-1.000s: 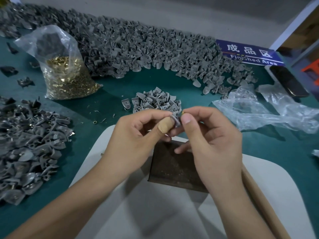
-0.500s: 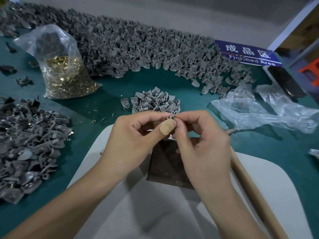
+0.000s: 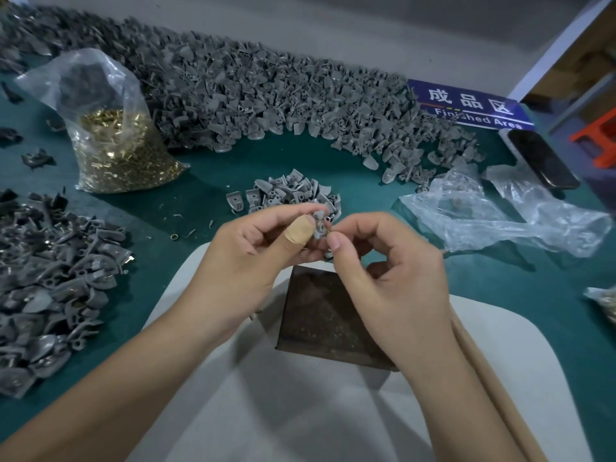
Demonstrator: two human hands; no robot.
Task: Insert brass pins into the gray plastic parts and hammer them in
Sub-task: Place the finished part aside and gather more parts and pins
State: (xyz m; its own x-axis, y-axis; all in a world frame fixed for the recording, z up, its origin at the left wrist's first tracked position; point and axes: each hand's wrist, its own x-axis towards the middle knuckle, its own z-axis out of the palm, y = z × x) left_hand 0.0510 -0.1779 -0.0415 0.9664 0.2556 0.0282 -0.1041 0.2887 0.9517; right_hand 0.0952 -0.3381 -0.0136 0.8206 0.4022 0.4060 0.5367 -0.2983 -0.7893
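Item: 1 gray plastic part [image 3: 319, 225], pinched by left hand [image 3: 253, 258]; right hand [image 3: 383, 265] pinches brass pin [image 3: 328, 232]; advice: align pin squarely with hole before hammering

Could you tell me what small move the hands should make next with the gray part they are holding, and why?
Probably seat the pin: the left hand pinches the small gray plastic part above the dark square metal block, and the right hand holds what looks like a brass pin against its edge. Pushing the pin in should come before laying the part on the block for hammering.
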